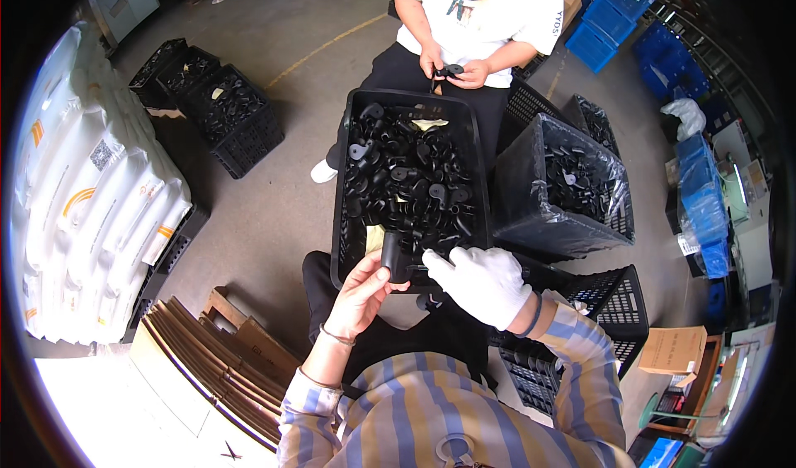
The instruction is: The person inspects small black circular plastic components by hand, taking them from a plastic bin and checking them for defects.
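My bare left hand (362,292) is closed round a black tube-shaped part (391,252), held upright over the near edge of a large black tub (339,211). Close by on its right is my right hand (481,284), in a white glove, with the fingers pinched. Something thin and dark juts from those fingers toward the part; its kind is too small to tell. Many black curved moulded parts (406,174) fill the tub, with a pale yellowish scrap (375,239) among them beside my left hand.
Across the tub, a person in a white shirt (473,20) holds a small black part (450,71). At right stand a plastic-lined crate (531,211) of parts and black crates (622,310). White sacks (99,194), flattened cardboard (199,368) and parts crates (249,140) are at left.
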Motion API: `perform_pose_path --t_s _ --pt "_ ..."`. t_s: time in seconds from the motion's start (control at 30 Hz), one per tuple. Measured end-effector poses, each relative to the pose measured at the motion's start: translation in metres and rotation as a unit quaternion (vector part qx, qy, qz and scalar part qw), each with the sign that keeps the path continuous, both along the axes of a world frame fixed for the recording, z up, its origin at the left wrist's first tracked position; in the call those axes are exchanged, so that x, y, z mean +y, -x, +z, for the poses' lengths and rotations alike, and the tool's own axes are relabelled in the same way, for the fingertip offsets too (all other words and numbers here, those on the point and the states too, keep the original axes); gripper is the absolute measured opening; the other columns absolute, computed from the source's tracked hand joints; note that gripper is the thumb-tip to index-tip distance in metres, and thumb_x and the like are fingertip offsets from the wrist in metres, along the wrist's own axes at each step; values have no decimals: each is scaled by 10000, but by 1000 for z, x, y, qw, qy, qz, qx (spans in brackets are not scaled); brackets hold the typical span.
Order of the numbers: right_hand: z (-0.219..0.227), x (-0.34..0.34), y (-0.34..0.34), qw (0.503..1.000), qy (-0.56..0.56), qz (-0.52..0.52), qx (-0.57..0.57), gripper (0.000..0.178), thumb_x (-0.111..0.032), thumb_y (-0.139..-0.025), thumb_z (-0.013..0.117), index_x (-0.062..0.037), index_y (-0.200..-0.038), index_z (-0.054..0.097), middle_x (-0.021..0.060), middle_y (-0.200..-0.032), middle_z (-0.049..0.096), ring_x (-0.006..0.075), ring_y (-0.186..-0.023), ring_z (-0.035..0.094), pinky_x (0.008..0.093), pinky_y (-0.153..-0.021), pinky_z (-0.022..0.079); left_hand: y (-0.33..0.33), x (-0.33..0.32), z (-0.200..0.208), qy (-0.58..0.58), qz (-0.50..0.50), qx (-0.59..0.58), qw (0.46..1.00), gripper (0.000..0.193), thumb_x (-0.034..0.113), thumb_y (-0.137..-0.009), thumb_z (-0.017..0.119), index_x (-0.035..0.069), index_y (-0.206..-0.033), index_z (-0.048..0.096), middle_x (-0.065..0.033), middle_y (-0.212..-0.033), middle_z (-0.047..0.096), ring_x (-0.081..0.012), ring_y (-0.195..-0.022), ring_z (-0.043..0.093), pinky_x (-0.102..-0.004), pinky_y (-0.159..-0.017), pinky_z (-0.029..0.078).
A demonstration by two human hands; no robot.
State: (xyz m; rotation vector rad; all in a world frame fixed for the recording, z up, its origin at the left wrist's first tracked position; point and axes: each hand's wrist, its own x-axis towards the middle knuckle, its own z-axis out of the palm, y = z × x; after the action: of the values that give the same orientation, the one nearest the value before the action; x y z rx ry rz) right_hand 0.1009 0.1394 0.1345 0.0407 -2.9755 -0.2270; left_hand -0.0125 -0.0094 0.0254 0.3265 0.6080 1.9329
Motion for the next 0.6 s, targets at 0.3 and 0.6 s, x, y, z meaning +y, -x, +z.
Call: perform_pose_path --t_s 0.3,0.6 --pt "3 -4 1 999 -21 -16 -44 232 -223 -768 537 -148 -986 564 7 -544 463 143 -408 505 268 -376 406 -5 -1 7 68 41 105 991 357 39 -800 582 32 -1141 476 -38 -950 560 -101 -843 533 -266 -780 443" --pt "-16 49 19 804 529 22 -271 233 -249 -840 465 -94 -911 624 54 -500 513 173 -426 506 305 -446 419 -3 -3 18 57 111 418 900 397 26 -713 666 26 -1084 524 -65 -1065 495 -126 -858 519 -247 -755 429"
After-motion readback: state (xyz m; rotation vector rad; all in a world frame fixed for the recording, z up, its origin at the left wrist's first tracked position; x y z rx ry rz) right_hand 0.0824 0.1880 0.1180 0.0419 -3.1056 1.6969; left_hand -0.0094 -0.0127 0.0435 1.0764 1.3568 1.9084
